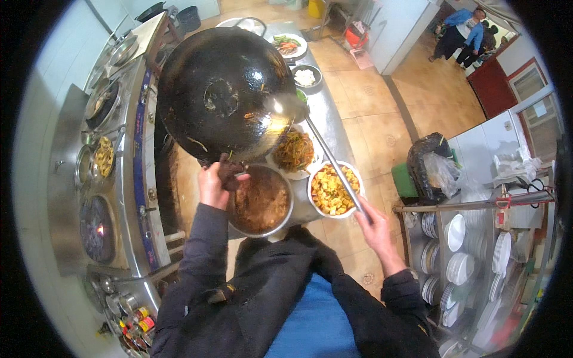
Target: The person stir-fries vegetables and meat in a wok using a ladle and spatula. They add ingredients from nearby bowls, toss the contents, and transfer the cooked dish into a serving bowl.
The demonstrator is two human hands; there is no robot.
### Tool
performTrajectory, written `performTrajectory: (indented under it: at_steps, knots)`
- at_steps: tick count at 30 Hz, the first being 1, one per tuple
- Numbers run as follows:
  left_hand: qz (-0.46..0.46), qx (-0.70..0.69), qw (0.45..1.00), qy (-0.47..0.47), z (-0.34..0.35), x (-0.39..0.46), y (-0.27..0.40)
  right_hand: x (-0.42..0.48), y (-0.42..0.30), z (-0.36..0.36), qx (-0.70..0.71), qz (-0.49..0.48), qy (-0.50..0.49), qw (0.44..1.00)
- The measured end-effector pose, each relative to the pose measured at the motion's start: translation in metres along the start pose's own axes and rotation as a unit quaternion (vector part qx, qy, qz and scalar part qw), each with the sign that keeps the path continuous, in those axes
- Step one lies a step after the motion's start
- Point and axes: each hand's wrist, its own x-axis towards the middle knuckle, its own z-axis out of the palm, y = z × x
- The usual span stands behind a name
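My left hand (pixel 215 187) grips the handle of a large black wok (pixel 192 76), which is held over a steel table with a few food scraps on its dark surface. In my right hand (pixel 374 221) is the long handle of a metal cooking ladle (pixel 329 152); its head is blurred at the wok's right side. Below the wok stands a plate of brown stir-fried strands (pixel 293 151). A white bowl of yellow diced food in red sauce (pixel 335 190) is close to my right hand. A round metal basin (pixel 262 201) with brown contents lies under my left hand.
A stove (pixel 127 179) with a lit burner (pixel 99 230) runs along the left. Farther up the steel table (pixel 329 112) are a vegetable plate (pixel 288 46) and a bowl of white pieces (pixel 306 76). At right are a bin (pixel 405 179) and shelved dishes (pixel 459 268); people (pixel 465 33) are beyond.
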Motion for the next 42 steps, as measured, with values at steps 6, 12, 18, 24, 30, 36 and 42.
performTrajectory:
  at_steps: [6, 12, 18, 24, 30, 36, 42]
  knots:
    - [-0.069, -0.147, 0.986, 0.048, -0.063, -0.047, 0.059, 0.022, -0.077, 0.108, 0.165, -0.024, -0.134, 0.977]
    - [-0.072, -0.276, 0.958, -0.005, -0.15, -0.089, 0.11, 0.016, -0.145, 0.185, 0.229, -0.033, -0.242, 0.942]
    - [-0.04, -0.394, 0.918, -0.006, -0.329, -0.118, 0.156, 0.003, -0.205, 0.256, 0.297, 0.058, -0.283, 0.91]
    - [-0.03, -0.53, 0.843, 0.085, -0.496, -0.138, 0.222, -0.012, -0.282, 0.309, 0.384, 0.16, -0.278, 0.866]
    - [0.035, -0.599, 0.789, 0.129, -0.657, -0.14, 0.244, -0.008, -0.307, 0.366, 0.357, 0.138, -0.274, 0.882]
    - [0.018, -0.535, 0.843, 0.05, -0.773, -0.121, 0.245, 0.032, -0.335, 0.437, 0.322, 0.096, -0.326, 0.884]
    - [0.136, -0.476, 0.839, 0.225, -0.722, -0.125, 0.226, 0.101, -0.393, 0.517, 0.298, 0.143, -0.433, 0.839]
